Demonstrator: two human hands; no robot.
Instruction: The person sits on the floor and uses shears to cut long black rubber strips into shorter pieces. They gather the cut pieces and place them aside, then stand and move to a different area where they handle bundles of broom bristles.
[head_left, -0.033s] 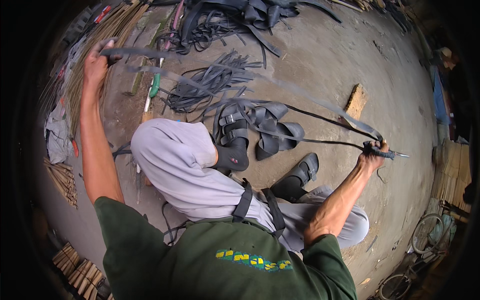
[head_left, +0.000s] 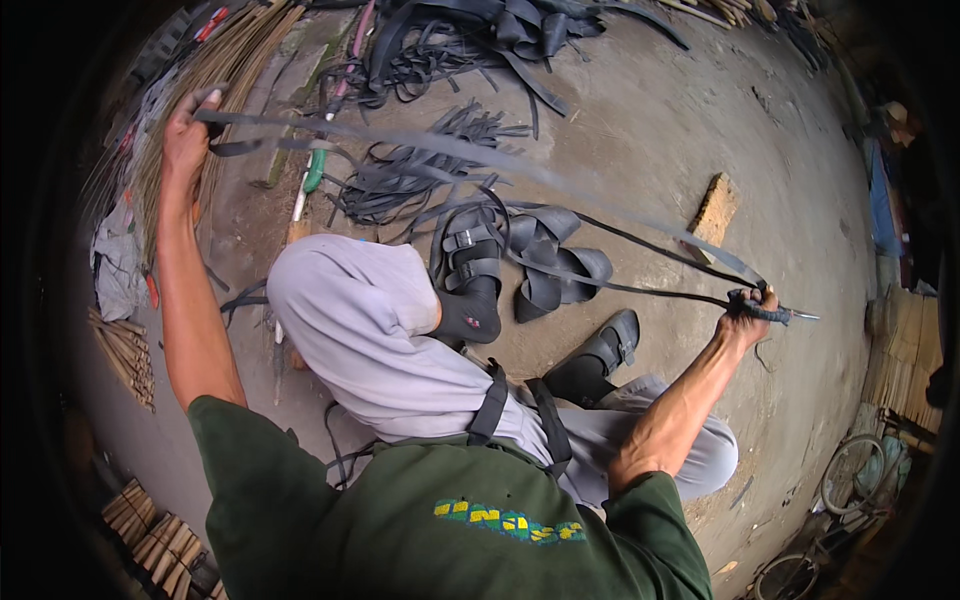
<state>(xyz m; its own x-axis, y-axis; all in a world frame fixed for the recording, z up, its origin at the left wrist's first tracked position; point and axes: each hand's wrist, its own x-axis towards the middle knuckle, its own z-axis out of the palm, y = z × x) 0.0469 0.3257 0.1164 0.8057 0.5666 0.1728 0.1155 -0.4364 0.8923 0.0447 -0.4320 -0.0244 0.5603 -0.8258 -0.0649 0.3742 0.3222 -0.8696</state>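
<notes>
The person's left hand (head_left: 187,145), up to the left of the strip pile (head_left: 402,182), pinches one end of a long black strip (head_left: 430,147) between thumb and fingers. That strip runs slantwise over the pile to the right hand (head_left: 747,312), well to the pile's right and nearer the person, closed around a wrapped tool (head_left: 768,309) with a thin metal tip. Two darker bands (head_left: 640,288) also reach the right hand; where each begins is unclear. Wide curled black pieces (head_left: 556,275) lie on the pile's near side, a yellowish block (head_left: 714,208) well to its right, and a green-and-white pole (head_left: 316,172) just left of it.
</notes>
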